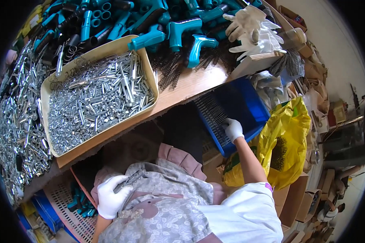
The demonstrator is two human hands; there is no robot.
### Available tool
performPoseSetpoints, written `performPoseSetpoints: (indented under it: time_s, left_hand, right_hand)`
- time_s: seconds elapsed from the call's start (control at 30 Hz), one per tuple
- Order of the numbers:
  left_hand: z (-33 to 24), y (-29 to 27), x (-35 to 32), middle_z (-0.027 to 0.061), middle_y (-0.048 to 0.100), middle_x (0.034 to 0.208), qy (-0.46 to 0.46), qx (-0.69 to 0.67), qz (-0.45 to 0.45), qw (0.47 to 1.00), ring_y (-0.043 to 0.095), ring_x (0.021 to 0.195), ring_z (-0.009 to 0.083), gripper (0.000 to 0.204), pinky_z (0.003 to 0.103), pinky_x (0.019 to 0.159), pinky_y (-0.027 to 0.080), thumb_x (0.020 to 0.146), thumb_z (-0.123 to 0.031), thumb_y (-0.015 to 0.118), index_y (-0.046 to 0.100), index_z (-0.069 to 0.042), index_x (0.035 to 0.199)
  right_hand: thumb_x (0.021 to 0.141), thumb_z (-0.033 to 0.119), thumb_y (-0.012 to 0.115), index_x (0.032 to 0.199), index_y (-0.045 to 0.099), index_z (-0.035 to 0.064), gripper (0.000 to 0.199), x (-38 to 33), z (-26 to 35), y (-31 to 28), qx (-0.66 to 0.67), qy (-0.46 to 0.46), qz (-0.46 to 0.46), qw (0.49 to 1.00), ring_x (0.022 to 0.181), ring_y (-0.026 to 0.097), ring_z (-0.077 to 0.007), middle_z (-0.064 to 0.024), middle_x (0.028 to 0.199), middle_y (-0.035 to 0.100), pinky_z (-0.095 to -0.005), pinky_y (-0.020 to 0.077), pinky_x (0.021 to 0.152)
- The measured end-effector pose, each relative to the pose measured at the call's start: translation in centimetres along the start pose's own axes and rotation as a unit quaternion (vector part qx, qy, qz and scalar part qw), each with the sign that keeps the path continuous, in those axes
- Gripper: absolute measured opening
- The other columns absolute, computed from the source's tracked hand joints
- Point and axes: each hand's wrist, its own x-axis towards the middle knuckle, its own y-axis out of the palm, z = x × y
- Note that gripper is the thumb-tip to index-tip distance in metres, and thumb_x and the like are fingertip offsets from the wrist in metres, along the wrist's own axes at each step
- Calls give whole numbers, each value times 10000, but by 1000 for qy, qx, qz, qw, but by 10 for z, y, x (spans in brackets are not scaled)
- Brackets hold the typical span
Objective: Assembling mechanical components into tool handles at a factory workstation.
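Observation:
My left hand (111, 196), in a white glove, is closed round a slim dark grey metal piece (134, 177) above my lap; its exact kind is unclear. My gloved right hand (233, 130) reaches into a blue plastic bin (253, 95), its fingers bent at a row of thin metal pieces (211, 111) lined up side by side. Its fingertips are partly hidden, and anything pinched there is too small to make out. A patterned grey apron (162, 214) covers my lap.
On the wooden table (190, 83) stands a cream tray (152, 87) of small metal parts. Loose metal parts (18, 121) heap up at left. Teal pistol-shaped housings (182, 30), dark springs (170, 71) and white gloves (251, 30) lie behind. A yellow bag (292, 137) sits beside the bin.

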Motion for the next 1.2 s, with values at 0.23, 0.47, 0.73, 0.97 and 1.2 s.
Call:
performPoseSetpoints:
  time_s: [0.23,0.47,0.73,0.97,1.2]
  left_hand:
    - [2,14,3,168,722,896,6,22,13,1000,710,819,306,290,358,747,545,723,-103,790,725,10,982]
    - [-2,16,5,148,716,891,16,39,17,999,708,792,294,304,341,696,541,725,-125,812,731,-19,999]
    - [0,18,6,168,706,907,31,25,14,999,702,805,323,322,351,704,541,740,-113,806,716,-13,1032]
    - [7,5,5,178,710,920,9,-7,-35,999,688,839,329,324,373,744,528,732,-107,790,708,13,1022]
    - [11,10,9,164,688,1090,-56,-43,39,997,687,976,281,499,353,857,533,741,-117,814,640,-26,1199]
  right_hand:
    - [832,177,647,919,737,133,132,51,52,42,14,-117,-106,987,923,653,-380,-160,971,688,-465,527,820]
    - [886,148,528,1073,726,159,273,122,98,53,-158,-162,-49,973,1121,621,-352,-173,1192,667,-445,519,922]
    - [919,112,447,1100,701,78,314,145,88,65,-254,-160,-8,954,982,698,-348,-175,1086,712,-469,561,845]
    - [846,126,652,920,648,13,136,64,98,-13,141,-108,-253,951,692,681,-306,-164,809,686,-402,541,641]
    - [877,-12,579,1080,536,-12,207,-126,226,-24,712,81,101,690,688,649,-210,-162,929,647,-331,575,601]
